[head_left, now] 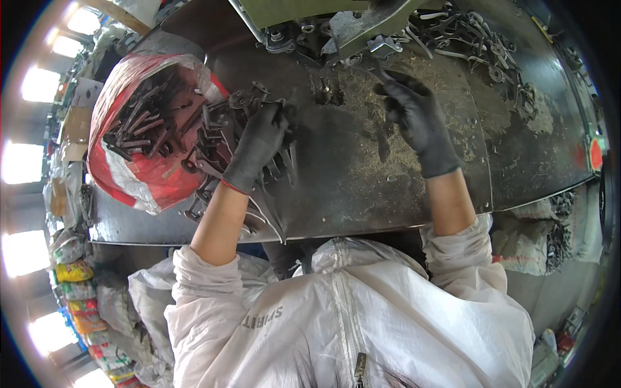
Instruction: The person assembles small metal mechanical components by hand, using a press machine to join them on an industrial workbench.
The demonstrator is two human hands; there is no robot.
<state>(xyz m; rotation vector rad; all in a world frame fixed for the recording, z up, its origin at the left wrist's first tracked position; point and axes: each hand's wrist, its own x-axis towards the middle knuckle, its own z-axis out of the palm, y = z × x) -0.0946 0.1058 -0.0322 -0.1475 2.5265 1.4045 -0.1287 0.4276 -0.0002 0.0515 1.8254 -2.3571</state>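
Observation:
My left hand (pixel 260 141), in a dark grey knit glove, is over a heap of dark metal lever-like parts (pixel 217 132) at the mouth of the bag. Its fingers are curled closed; what they grip, if anything, is hidden. My right hand (pixel 415 119), gloved alike, is closed on a thin dark metal part (pixel 377 72), whose far end points toward the base of a green machine (pixel 297 11). A metal fixture (pixel 349 35) sits at the machine's lower front, just beyond the part's tip.
A red and white bag (pixel 116 171) full of dark metal pieces lies open at the left. More metal parts (pixel 475 42) are piled at the far right of the dark metal table (pixel 336 194). Yellowish debris covers the middle. Sacks (pixel 540 242) stand below the right edge.

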